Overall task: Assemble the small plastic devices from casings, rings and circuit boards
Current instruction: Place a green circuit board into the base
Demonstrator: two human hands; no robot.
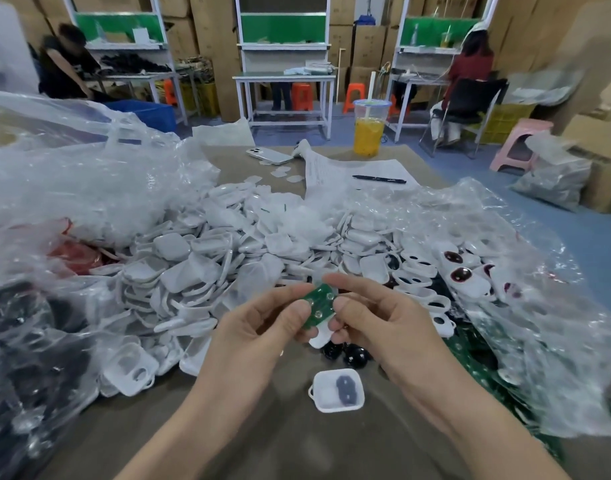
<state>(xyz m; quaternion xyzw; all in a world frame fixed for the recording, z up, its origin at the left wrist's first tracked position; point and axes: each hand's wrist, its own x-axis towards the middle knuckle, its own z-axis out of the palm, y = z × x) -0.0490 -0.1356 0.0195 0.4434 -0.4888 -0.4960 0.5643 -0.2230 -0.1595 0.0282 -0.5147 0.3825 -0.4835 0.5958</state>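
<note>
Partly hidden, circuit board [317, 304] pinched by left hand [262, 327], right hand [376, 320].

Green circuit board [317, 305] tilted over a white casing [322, 337], above the casing pile [228, 251].

Single head-worn wide-angle view, facing forward and down, close over the table [131, 441], far workbenches seemingly blurred

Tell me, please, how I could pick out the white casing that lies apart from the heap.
Start at the brown table, nearer than the big heap of white casings. Directly below the left hand and right hand, which hold a green circuit board, one white casing lies alone, open side up. It sits clear of the heap and shows a dark grey insert inside.
</note>
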